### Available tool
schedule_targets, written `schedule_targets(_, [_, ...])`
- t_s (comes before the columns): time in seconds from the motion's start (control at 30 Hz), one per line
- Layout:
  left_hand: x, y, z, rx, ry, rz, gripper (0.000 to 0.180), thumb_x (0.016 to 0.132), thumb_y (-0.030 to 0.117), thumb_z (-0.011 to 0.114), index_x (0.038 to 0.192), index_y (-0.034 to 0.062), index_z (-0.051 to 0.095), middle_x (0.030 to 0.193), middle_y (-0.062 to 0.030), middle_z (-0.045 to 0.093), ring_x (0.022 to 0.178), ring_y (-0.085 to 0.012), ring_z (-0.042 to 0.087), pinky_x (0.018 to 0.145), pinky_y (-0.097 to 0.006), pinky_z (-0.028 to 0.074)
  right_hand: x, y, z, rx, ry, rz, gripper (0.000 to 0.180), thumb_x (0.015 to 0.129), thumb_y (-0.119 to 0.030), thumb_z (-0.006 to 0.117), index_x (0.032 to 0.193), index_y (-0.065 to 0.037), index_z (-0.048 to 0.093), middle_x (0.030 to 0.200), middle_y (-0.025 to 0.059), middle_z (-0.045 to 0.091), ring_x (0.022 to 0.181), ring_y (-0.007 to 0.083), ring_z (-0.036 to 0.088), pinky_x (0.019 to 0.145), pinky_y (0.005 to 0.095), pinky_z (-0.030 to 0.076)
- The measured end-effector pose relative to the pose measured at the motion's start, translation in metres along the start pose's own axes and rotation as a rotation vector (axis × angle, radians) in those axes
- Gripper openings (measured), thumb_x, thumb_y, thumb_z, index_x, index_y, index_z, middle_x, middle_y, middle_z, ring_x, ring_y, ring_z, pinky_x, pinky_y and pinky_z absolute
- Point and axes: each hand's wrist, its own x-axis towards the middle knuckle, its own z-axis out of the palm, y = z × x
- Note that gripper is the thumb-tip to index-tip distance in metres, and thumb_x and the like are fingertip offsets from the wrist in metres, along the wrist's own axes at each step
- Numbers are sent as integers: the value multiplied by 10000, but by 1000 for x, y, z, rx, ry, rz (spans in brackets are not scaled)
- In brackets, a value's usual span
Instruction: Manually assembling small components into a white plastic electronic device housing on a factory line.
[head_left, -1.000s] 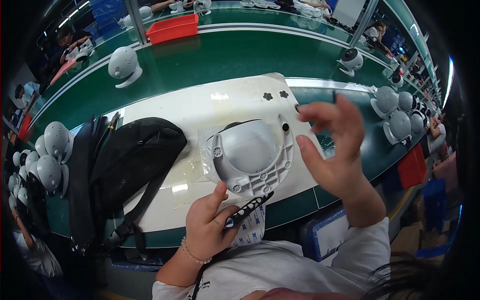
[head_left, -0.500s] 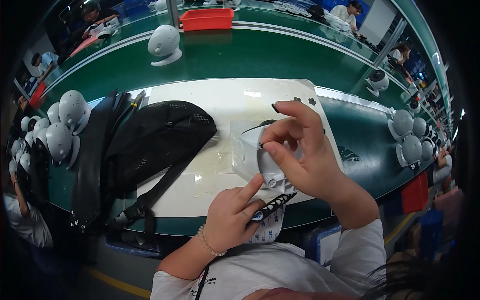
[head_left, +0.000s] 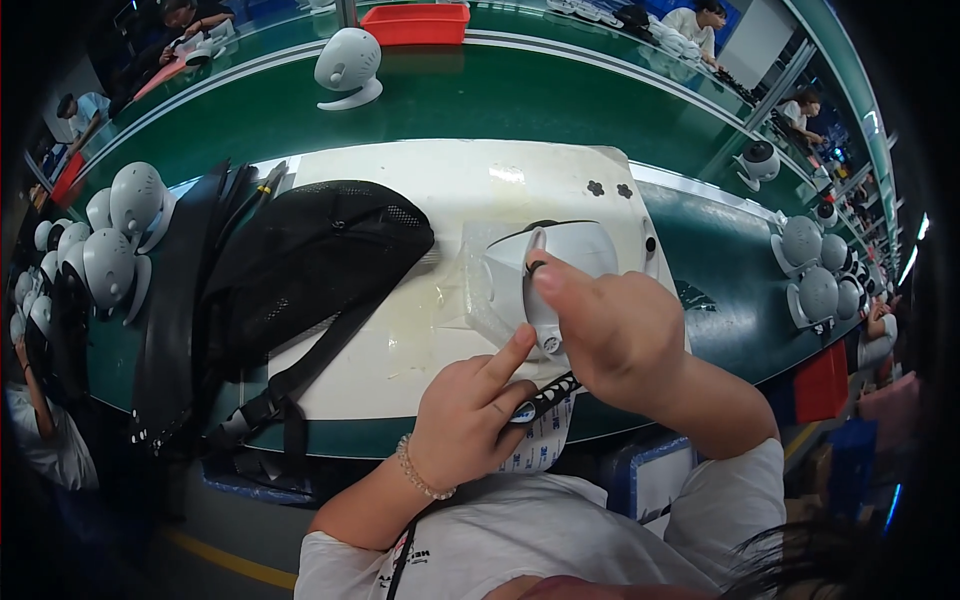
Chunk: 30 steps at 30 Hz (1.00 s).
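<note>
A rounded white plastic housing (head_left: 595, 240) lies on clear bubble wrap (head_left: 482, 300) on the white work mat. My right hand (head_left: 625, 330) is closed over its near side, the thumb pressed at the edge of the opening. Its curled fingers are mostly hidden, so I cannot make out what they hold. My left hand (head_left: 465, 420) grips a sheet of adhesive pads (head_left: 540, 440), with a black cut-out strip and a printed white backing. Its index finger stretches out to the housing's lower edge. Two small black flower-shaped pads (head_left: 596, 188) lie farther back.
A black mesh bag (head_left: 310, 260) with straps covers the mat's left. White rounded units (head_left: 137, 200) crowd the far left, others (head_left: 800, 240) the right. One unit (head_left: 348, 68) stands on the green bench beyond, near a red bin (head_left: 415, 25). Other people work around.
My right hand has come down from above the housing, its raised fingers now curled and the thumb pressed to it. My left hand stays nearly in place. The view has shifted slightly.
</note>
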Motion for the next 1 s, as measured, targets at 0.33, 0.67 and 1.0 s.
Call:
schedule_targets(0.33, [2, -1, 0, 2, 7, 10, 323, 500, 26, 649, 818, 13, 596, 1351, -172, 389, 716, -249, 554, 624, -338, 451, -29, -10, -12, 242, 46, 284, 234, 701, -79, 692, 928, -88, 639, 1117, 98, 496, 1012, 249, 470, 754, 304, 418])
schedule_targets(0.67, [3, -2, -2, 13, -52, -24, 292, 573, 71, 752, 822, 29, 605, 1363, -195, 367, 761, -241, 600, 653, -309, 493, -36, -16, 2, 211, 24, 368, 121, 694, -102, 687, 810, -117, 660, 1080, 43, 522, 1095, 262, 439, 872, 341, 351])
schedule_targets(1.0, [2, -2, 3, -16, 23, -37, 236, 531, 21, 652, 759, 3, 595, 1347, -152, 402, 703, -233, 565, 628, -328, 457, -48, -9, 3, 22, 81, 108, 224, 679, -119, 694, 903, -114, 680, 1068, 39, 529, 1061, 245, 477, 849, 339, 386])
